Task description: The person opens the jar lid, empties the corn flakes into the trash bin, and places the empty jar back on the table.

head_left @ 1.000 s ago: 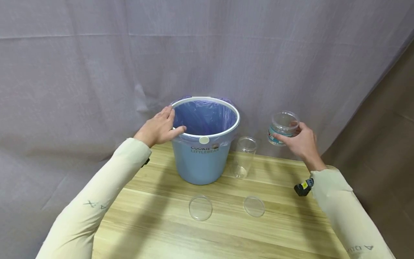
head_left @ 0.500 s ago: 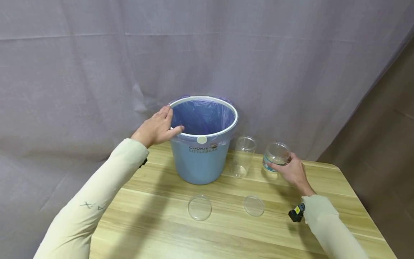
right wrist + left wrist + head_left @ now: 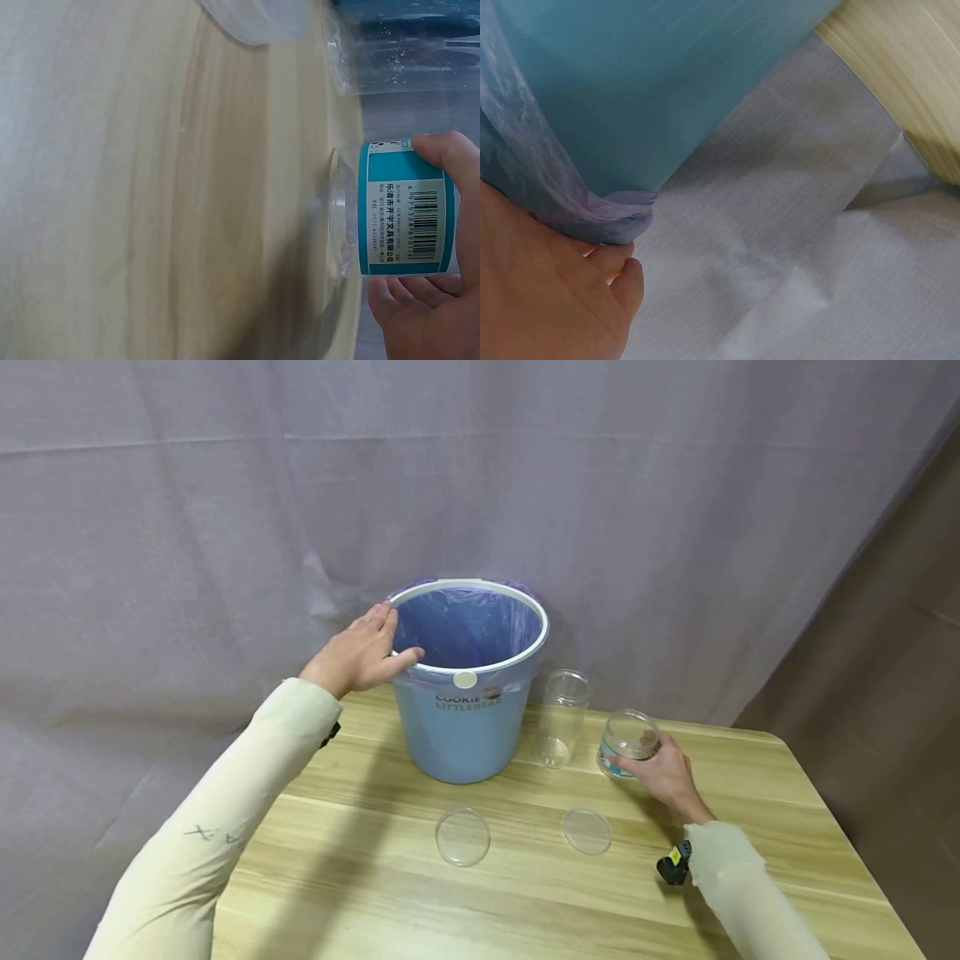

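A light blue trash bin [image 3: 457,743] lined with a thin purple bag stands on the wooden table. My left hand [image 3: 356,652] rests on the left of its white rim, fingers extended and thumb spread along the front. In the left wrist view the fingertips meet the bag's folded edge [image 3: 622,217]. My right hand [image 3: 667,777] grips a short clear plastic jar [image 3: 628,745], thumb on one side and fingers on the other. Its turquoise label with a barcode [image 3: 407,225] faces the right wrist camera. The jar is upright, its base right at the tabletop.
Between bin and short jar stands a tall clear plastic jar [image 3: 561,722]. Two round clear lids, a left one [image 3: 462,837] and a right one [image 3: 587,831], lie on the table [image 3: 525,902] in front. A grey curtain [image 3: 480,468] hangs behind.
My right hand has lowered the short jar from above the table's back edge to the tabletop, bringing it slightly left and nearer. The left hand has stayed on the rim.
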Demonstrator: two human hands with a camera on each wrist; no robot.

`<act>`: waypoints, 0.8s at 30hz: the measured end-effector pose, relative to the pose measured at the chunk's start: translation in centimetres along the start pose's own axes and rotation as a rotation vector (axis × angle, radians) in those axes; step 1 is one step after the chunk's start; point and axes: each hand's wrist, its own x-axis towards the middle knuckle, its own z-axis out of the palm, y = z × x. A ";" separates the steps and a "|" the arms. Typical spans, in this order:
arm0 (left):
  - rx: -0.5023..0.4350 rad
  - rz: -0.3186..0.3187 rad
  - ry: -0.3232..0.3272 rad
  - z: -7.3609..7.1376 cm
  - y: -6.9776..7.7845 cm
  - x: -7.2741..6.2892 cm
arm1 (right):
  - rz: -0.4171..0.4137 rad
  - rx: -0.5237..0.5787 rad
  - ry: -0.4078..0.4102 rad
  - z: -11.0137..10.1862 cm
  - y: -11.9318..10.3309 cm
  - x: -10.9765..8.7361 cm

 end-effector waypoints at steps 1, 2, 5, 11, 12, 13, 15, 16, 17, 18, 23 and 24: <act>-0.001 0.002 0.000 -0.1 0.0 0.0 | 0.002 0.007 -0.003 0.1 0.0 0.0; 0.002 0.003 0.000 -0.1 0.0 0.0 | 0.007 0.011 -0.005 0.1 0.0 -0.1; 0.018 0.007 -0.003 -0.2 0.0 0.0 | 0.019 0.019 -0.024 0.2 0.1 -0.2; 0.039 0.002 0.032 -0.4 -0.2 -0.1 | 0.013 0.010 -0.086 0.0 0.2 0.0; 0.039 0.006 0.044 -0.4 -0.2 -0.2 | 0.012 0.005 -0.099 -0.2 0.2 -0.1; 0.037 0.012 0.056 -0.4 -0.1 -0.3 | 0.008 -0.005 -0.113 -0.3 0.1 -0.3; 0.029 0.027 0.085 -0.6 0.1 -0.7 | -0.003 -0.012 -0.148 -0.6 -0.1 -0.6; 0.025 0.034 0.100 -0.7 0.2 -1.0 | -0.009 -0.019 -0.164 -0.8 -0.3 -0.8; 0.023 0.040 0.116 -0.8 0.3 -1.4 | -0.017 -0.030 -0.181 -0.9 -0.5 -1.0; 0.018 0.045 0.133 -0.9 0.4 -1.8 | -0.026 -0.043 -0.194 -1.1 -0.8 -1.2; -0.010 0.060 0.243 -0.8 0.0 -4.2 | -0.042 -0.189 -0.229 -2.3 -1.9 -2.7; -0.020 0.060 0.265 -0.6 -0.2 -4.8 | -0.042 -0.223 -0.227 -2.5 -2.0 -3.1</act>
